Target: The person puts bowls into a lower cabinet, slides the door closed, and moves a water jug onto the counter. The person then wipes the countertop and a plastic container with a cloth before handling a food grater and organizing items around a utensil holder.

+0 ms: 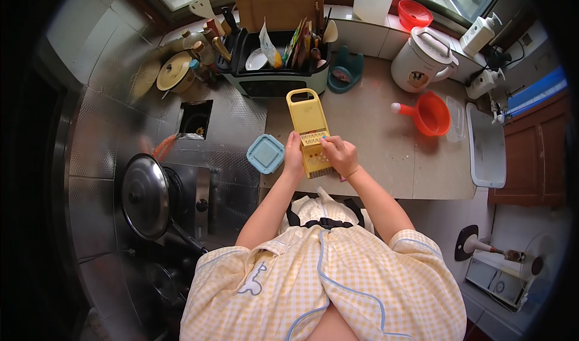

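A yellow hand grater [308, 114] with an oblong handle hole stands in front of me above the counter's near edge. My left hand [294, 157] grips its left side, with most of the fingers hidden behind it. My right hand [341, 158] is closed at the grater's right side, over the rough cutting rows. A small blue spot shows at its fingertips and a bit of pink below the fist; what it holds is mostly hidden. Left of the grater sits a square container [266, 154] with a light blue lid.
A lidded pan [145, 196] stands on the stove at left. Behind are a dark-green rack [265, 87] of utensils and a yellow lidded pot [175, 72]. Rightward are a red ladle-like scoop [432, 114], a white lidded jug [416, 63] and a white sink [487, 151].
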`<control>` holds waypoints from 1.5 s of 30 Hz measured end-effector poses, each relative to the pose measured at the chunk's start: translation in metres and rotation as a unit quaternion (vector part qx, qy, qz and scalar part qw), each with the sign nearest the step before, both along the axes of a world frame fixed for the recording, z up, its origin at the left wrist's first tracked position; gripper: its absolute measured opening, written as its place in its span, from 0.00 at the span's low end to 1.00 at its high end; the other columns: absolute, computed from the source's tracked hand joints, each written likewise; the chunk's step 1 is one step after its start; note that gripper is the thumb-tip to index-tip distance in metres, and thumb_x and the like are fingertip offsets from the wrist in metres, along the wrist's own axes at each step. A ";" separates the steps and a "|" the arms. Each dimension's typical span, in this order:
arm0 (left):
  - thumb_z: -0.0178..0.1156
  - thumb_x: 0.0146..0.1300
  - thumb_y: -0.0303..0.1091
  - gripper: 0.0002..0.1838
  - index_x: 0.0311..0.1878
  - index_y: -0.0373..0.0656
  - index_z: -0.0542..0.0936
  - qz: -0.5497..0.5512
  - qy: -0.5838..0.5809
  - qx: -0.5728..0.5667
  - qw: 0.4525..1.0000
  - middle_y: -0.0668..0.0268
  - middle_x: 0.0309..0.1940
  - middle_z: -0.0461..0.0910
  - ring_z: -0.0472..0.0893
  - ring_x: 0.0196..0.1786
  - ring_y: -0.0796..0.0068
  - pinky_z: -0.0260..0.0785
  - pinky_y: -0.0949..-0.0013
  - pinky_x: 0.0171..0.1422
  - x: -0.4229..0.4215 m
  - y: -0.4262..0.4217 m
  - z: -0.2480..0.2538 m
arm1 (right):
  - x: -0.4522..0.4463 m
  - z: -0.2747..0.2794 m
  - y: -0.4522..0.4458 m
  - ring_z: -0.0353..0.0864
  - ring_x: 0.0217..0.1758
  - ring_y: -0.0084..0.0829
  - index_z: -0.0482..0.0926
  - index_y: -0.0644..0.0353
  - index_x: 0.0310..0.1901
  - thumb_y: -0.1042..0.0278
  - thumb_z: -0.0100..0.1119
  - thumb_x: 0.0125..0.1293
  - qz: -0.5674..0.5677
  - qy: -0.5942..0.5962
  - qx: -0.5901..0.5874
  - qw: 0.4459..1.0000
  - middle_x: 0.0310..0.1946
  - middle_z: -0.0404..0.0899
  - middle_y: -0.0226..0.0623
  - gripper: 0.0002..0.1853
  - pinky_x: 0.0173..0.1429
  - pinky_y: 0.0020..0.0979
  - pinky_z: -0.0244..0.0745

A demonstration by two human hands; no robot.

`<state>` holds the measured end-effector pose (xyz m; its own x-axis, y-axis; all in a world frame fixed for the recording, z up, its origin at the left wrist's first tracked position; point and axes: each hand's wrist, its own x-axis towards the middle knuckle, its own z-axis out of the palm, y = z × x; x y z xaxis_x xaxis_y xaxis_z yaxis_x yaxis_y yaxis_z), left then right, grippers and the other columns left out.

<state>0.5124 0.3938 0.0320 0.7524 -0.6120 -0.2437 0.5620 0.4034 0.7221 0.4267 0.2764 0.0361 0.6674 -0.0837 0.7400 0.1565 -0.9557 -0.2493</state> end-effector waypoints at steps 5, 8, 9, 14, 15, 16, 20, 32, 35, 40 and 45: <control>0.36 0.68 0.44 0.15 0.47 0.43 0.65 -0.003 -0.010 -0.004 1.000 0.63 0.43 0.74 0.76 0.45 0.71 0.69 0.67 0.49 -0.001 0.000 -0.003 | -0.001 -0.002 0.002 0.73 0.21 0.27 0.75 0.56 0.36 0.74 0.59 0.45 -0.015 0.006 -0.001 1.000 0.31 0.73 0.29 0.13 0.22 0.25 0.68; 0.35 0.68 0.44 0.16 0.47 0.44 0.65 -0.004 -0.010 -0.004 1.000 0.63 0.43 0.74 0.76 0.44 0.71 0.69 0.67 0.49 -0.002 0.000 -0.003 | -0.001 -0.002 0.002 0.73 0.20 0.26 0.75 0.55 0.36 0.73 0.59 0.44 -0.019 0.010 -0.008 1.000 0.32 0.73 0.28 0.14 0.22 0.25 0.68; 0.36 0.68 0.44 0.16 0.47 0.44 0.65 -0.003 -0.006 -0.007 1.000 0.63 0.43 0.74 0.76 0.44 0.70 0.69 0.67 0.48 -0.003 0.000 -0.002 | -0.001 -0.002 0.002 0.72 0.20 0.26 0.75 0.55 0.37 0.73 0.59 0.43 -0.019 0.011 -0.011 1.000 0.32 0.73 0.28 0.14 0.22 0.25 0.68; 0.43 0.67 0.40 0.12 0.48 0.44 0.64 -0.032 -0.007 -0.010 0.999 0.63 0.43 0.73 0.76 0.43 0.71 0.71 0.67 0.46 -0.001 0.003 -0.005 | -0.001 -0.004 0.002 0.73 0.20 0.26 0.76 0.53 0.38 0.72 0.59 0.43 -0.011 0.038 -0.002 0.999 0.34 0.73 0.27 0.15 0.23 0.25 0.69; 0.46 0.64 0.35 0.12 0.48 0.44 0.64 -0.024 -0.026 0.013 0.999 0.63 0.43 0.73 0.76 0.43 0.71 0.72 0.68 0.45 -0.002 0.003 -0.006 | 0.000 -0.002 0.002 0.74 0.20 0.27 0.76 0.52 0.38 0.71 0.60 0.44 -0.001 0.046 0.008 0.999 0.34 0.73 0.27 0.15 0.23 0.25 0.69; 0.50 0.62 0.31 0.13 0.49 0.43 0.63 -0.017 -0.045 0.036 0.998 0.63 0.42 0.73 0.76 0.43 0.71 0.72 0.68 0.45 -0.003 0.003 -0.008 | -0.001 0.000 0.002 0.74 0.20 0.27 0.76 0.52 0.38 0.71 0.60 0.44 -0.002 0.046 0.008 0.999 0.34 0.73 0.27 0.15 0.23 0.25 0.69; 0.53 0.58 0.24 0.17 0.49 0.43 0.63 -0.023 -0.039 0.031 0.999 0.63 0.42 0.73 0.76 0.43 0.71 0.72 0.68 0.45 -0.001 0.009 -0.008 | -0.004 0.001 0.003 0.77 0.26 0.29 0.76 0.55 0.39 0.70 0.58 0.51 0.027 0.112 0.147 0.982 0.36 0.73 0.31 0.11 0.29 0.27 0.73; 0.55 0.55 0.23 0.21 0.52 0.41 0.64 -0.070 -0.063 0.074 0.993 0.63 0.44 0.73 0.75 0.44 0.72 0.71 0.69 0.48 0.013 0.015 -0.002 | 0.004 -0.034 -0.009 0.65 0.28 0.12 0.71 0.64 0.38 0.69 0.55 0.58 0.081 0.250 0.663 0.701 0.26 0.71 0.23 0.09 0.30 0.15 0.60; 0.55 0.55 0.22 0.19 0.51 0.40 0.65 -0.075 -0.088 0.089 0.989 0.64 0.43 0.73 0.75 0.44 0.75 0.69 0.72 0.48 0.018 0.016 -0.002 | 0.011 -0.032 -0.010 0.69 0.27 0.16 0.73 0.64 0.35 0.68 0.57 0.56 0.075 0.246 0.627 0.735 0.24 0.73 0.26 0.10 0.32 0.19 0.65; 0.57 0.54 0.26 0.16 0.47 0.36 0.70 -0.052 -0.221 0.188 0.956 0.66 0.36 0.76 0.75 0.40 0.78 0.67 0.75 0.43 0.039 0.017 0.001 | 0.027 -0.014 -0.014 0.68 0.28 0.18 0.73 0.65 0.35 0.70 0.57 0.55 0.054 0.221 0.535 0.814 0.24 0.72 0.28 0.09 0.35 0.21 0.64; 0.58 0.54 0.28 0.12 0.42 0.34 0.74 -0.092 -0.280 0.271 0.916 0.65 0.29 0.77 0.75 0.33 0.78 0.68 0.75 0.37 0.076 0.028 0.023 | 0.052 0.004 -0.019 0.74 0.29 0.22 0.73 0.63 0.36 0.67 0.59 0.53 0.059 0.234 0.519 0.820 0.24 0.76 0.33 0.11 0.35 0.24 0.68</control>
